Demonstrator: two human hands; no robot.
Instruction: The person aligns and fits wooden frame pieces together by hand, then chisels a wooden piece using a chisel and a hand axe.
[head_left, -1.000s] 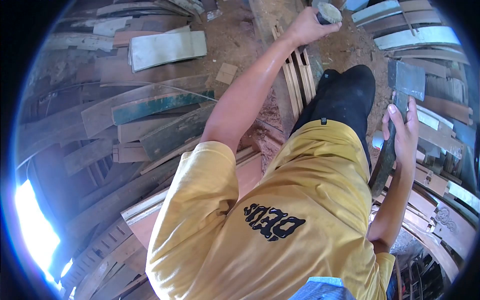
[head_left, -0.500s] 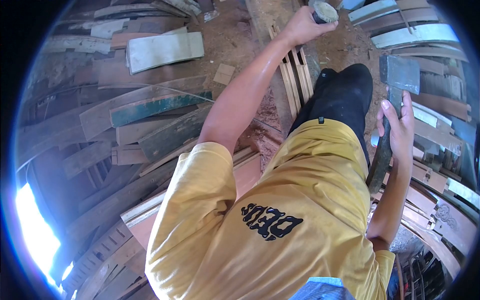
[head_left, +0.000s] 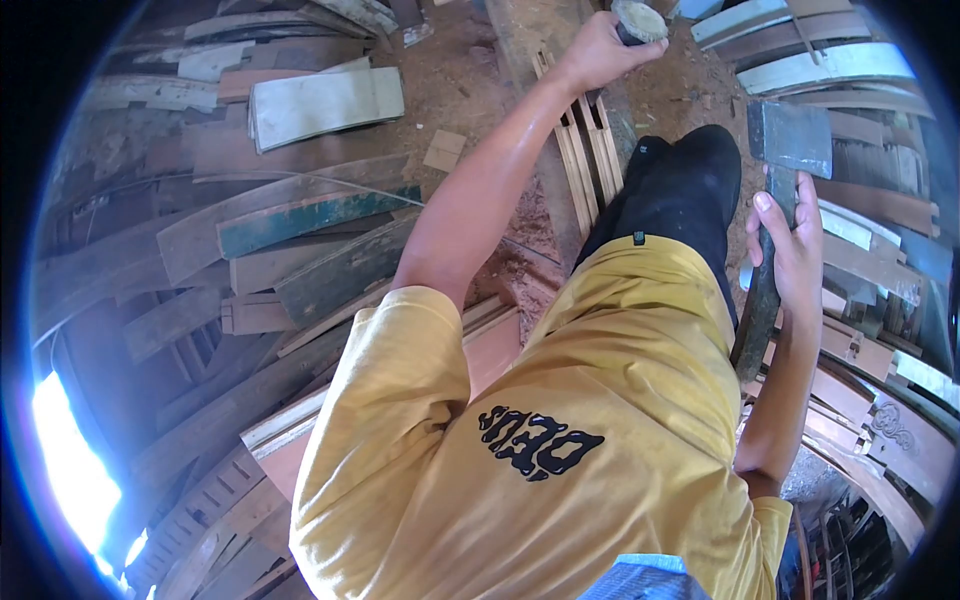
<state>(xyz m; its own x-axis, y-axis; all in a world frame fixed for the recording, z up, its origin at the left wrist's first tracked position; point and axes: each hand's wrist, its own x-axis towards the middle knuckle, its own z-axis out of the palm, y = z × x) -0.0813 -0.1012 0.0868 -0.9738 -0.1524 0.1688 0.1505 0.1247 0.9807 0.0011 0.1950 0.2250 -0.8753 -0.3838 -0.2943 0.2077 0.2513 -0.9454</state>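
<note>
The right hand (head_left: 795,250), clenched on the hatchet (head_left: 785,200), has lifted it slightly; the left hand (head_left: 600,50) still grasps the stake (head_left: 635,22) above the slats (head_left: 590,150).

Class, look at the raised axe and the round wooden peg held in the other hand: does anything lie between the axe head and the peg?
Nothing visible does. The axe head is raised in the right hand; the peg sits in the left hand, with only bare dirt ground showing between them.

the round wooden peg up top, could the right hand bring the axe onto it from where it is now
Probably yes. The right hand holds the axe raised, with open air between it and the peg. The left hand grips the peg just below its top, close to the axe's path.
</note>
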